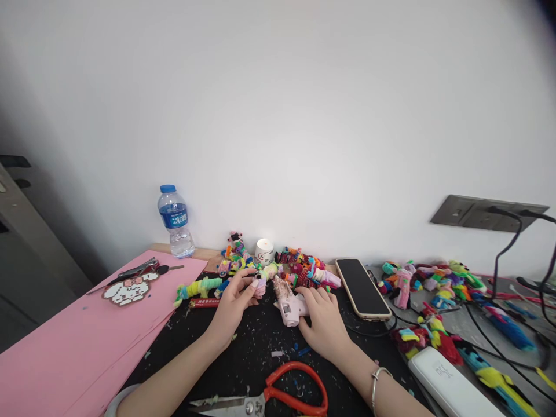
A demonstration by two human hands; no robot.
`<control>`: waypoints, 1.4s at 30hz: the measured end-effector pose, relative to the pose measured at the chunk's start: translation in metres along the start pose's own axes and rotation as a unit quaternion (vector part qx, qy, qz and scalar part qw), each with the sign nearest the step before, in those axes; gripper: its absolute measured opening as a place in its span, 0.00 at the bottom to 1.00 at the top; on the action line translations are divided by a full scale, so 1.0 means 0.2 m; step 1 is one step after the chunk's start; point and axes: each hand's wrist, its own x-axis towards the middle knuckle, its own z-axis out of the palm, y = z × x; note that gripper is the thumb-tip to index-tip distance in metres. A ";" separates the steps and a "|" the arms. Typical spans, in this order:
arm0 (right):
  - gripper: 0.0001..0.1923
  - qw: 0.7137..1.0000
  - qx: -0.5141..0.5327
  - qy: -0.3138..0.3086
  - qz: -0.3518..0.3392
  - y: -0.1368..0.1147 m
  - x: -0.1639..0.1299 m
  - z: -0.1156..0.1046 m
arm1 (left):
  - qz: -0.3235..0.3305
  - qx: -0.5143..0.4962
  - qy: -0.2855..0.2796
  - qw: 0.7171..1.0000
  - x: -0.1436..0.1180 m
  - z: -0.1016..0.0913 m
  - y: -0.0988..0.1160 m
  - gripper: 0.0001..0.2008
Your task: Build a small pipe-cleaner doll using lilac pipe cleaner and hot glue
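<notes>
The left hand (234, 304) pinches a small pink fuzzy figure (259, 286) at bench centre. The right hand (321, 321), at its 3 o'clock, is closed around the pink glue gun (289, 307). The figure appears light, soft and crushable; hold its body gently.

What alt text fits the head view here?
A person's left hand pinches a small pink fuzzy piece while the right hand grips a pink glue gun on a black table, scissors nearest the camera.

Black table (256, 347) bears scissors (269, 397), phone (362, 288), pink sheets (87, 336).
</notes>
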 end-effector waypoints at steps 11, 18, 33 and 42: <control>0.22 0.998 0.053 0.029 -0.036 -0.03 0.00 -0.06 | 0.014 0.043 -0.026 0.999 -0.01 0.01 0.00 0.16; 0.15 0.987 0.099 0.079 -0.103 -0.04 -0.02 -0.06 | 0.055 0.097 -0.102 0.988 -0.03 0.03 0.00 0.10; 0.03 0.985 0.091 0.074 -0.128 -0.09 -0.03 -0.05 | 0.178 0.262 -0.206 0.926 -0.10 0.06 0.02 0.09; 0.04 0.986 0.099 0.065 -0.121 -0.09 -0.02 -0.04 | 0.186 0.281 -0.215 0.917 -0.10 0.06 0.04 0.09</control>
